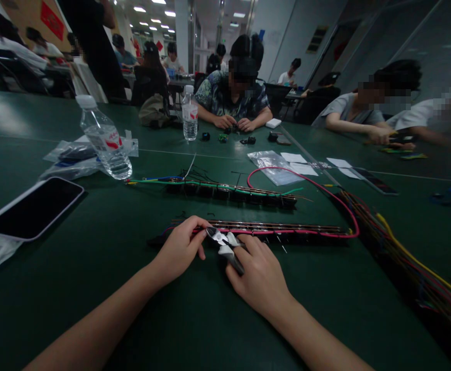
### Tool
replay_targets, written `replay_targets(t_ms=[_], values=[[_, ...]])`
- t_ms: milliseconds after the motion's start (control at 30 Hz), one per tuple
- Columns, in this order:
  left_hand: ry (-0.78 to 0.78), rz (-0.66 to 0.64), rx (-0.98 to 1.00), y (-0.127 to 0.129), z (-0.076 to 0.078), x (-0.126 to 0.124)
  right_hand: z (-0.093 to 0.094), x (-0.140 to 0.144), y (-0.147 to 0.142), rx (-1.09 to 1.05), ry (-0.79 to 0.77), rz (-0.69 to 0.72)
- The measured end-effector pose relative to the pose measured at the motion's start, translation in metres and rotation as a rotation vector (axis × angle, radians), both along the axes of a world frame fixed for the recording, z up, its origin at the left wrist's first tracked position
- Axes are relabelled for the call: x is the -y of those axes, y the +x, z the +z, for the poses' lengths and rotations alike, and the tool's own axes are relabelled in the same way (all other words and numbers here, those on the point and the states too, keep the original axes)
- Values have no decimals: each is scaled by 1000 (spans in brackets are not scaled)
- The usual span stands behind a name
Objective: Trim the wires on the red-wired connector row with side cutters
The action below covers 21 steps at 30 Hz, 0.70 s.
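Observation:
My right hand (262, 270) is wrapped around the grips of a pair of wire cutters (222, 239), white and grey with dark jaws. The jaws point up and left, at the near edge of a long dark strip (306, 232) with copper rails and a red wire along it. Beside the jaws, my left hand (183, 245) is closed in a pinch at the strip's left part; what lies between its fingertips is too small to make out. A few thin pale offcuts (282, 243) are near the strip, right of my right hand.
Behind lies a second strip (233, 191) with a green wire. A bundle of coloured wires (406, 242) runs along the right. On the left are a phone (36, 208) and a tilted water bottle (105, 139). A plastic bag (274, 167) lies farther back; people sit across the table.

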<state>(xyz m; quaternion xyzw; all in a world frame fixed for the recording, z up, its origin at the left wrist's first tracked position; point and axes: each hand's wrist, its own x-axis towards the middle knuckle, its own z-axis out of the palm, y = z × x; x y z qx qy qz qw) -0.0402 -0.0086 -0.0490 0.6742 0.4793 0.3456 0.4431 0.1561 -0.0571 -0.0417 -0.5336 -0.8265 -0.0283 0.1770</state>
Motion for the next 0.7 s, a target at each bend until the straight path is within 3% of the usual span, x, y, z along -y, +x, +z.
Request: replay_targets(t_ms=[700], values=[[-4, -2, 16, 1, 0, -1, -2, -2, 0, 7, 5, 10]])
